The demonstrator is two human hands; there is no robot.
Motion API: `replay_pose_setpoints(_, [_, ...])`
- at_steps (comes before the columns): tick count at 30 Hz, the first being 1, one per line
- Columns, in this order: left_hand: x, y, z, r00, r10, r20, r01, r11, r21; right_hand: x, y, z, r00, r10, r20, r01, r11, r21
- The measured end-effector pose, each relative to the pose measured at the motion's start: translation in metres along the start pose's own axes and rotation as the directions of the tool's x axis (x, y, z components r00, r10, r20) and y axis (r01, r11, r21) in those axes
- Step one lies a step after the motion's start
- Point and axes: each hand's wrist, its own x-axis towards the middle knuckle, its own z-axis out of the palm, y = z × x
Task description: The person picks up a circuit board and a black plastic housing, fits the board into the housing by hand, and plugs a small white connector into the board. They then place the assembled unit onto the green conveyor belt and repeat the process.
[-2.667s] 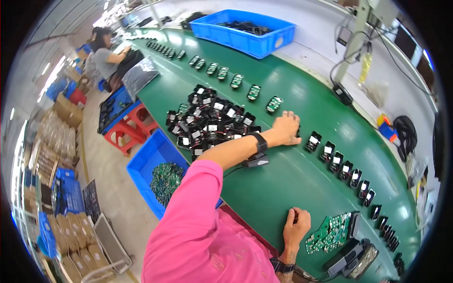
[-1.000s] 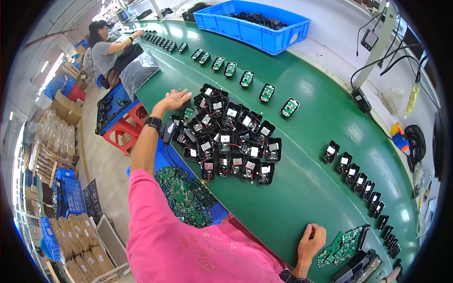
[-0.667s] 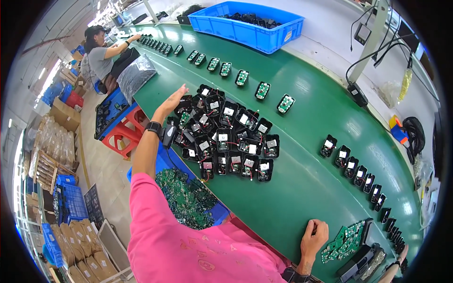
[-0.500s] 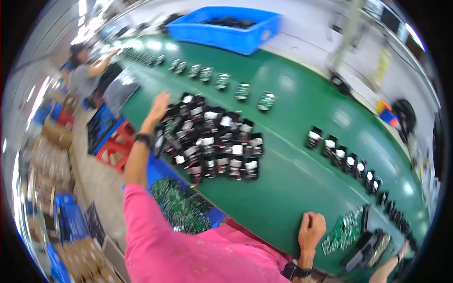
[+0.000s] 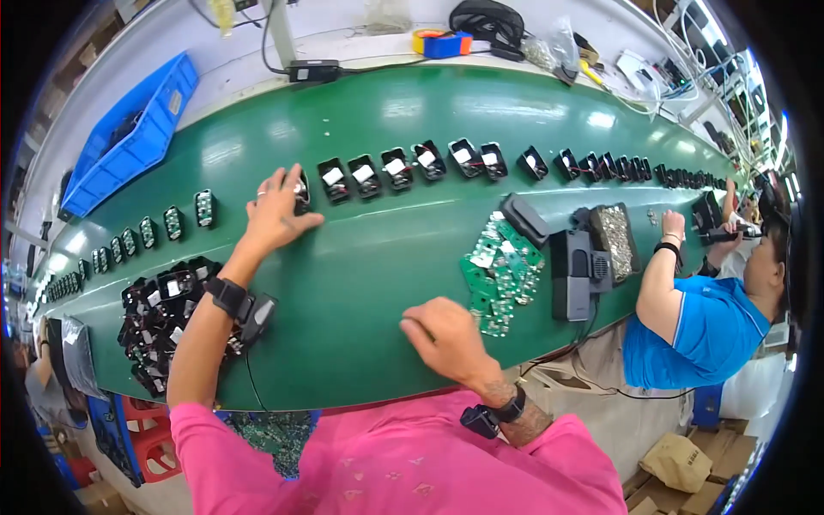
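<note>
My left hand (image 5: 279,210) reaches to the left end of a row of black plastic housings (image 5: 365,178). Its fingers and thumb are around one black housing (image 5: 302,194), which they partly cover. White pieces and thin wires show inside the housings in the row. My right hand (image 5: 446,339) rests loosely curled over the bench, nearest to a heap of green circuit boards (image 5: 502,275). No object shows in it, though its palm is hidden. A pile of black housings (image 5: 163,318) lies beside my left forearm.
Small green boards (image 5: 204,209) line the green bench (image 5: 378,257) at left, near a blue bin (image 5: 129,146). Right of the heap stand a dark grey device (image 5: 573,275) and a tray of small metal parts (image 5: 614,236). A person in blue (image 5: 695,330) works at the right.
The view has swung to the right. My left hand has gone from beside the housing pile to the end of the housing row. My right hand stays curled over the bench.
</note>
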Motion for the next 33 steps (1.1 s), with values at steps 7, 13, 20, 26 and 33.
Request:
replay_pose_setpoints(7, [0.036, -0.026, 0.034, 0.984, -0.014, -0.18, -0.035, 0.963, -0.267, 0.008, 0.058, -0.087, 0.948, 0.209, -0.242, -0.3, 0.842, -0.449])
replay_pose_setpoints(13, [0.008, 0.011, 0.02, 0.939, -0.109, -0.327, 0.039, 0.976, -0.215, 0.034, 0.079, -0.076, 0.946, 0.322, -0.031, -0.278, 0.762, -0.585])
replay_pose_setpoints(20, [0.014, 0.032, 0.045, 0.731, -0.386, -0.563, -0.239, 0.628, -0.741, 0.032, 0.079, -0.081, 0.939, 0.343, -0.013, -0.325, 0.877, -0.354])
replay_pose_setpoints(26, [-0.085, 0.081, 0.036, 0.996, -0.081, -0.043, -0.071, -0.379, -0.923, 0.04, 0.051, -0.058, 0.88, 0.463, -0.108, -0.424, 0.867, 0.259])
replay_pose_setpoints(33, [-0.134, 0.1, 0.049, 0.997, -0.05, -0.059, -0.049, 0.187, -0.981, 0.049, -0.004, -0.01, 0.839, 0.52, 0.162, -0.487, 0.585, 0.648])
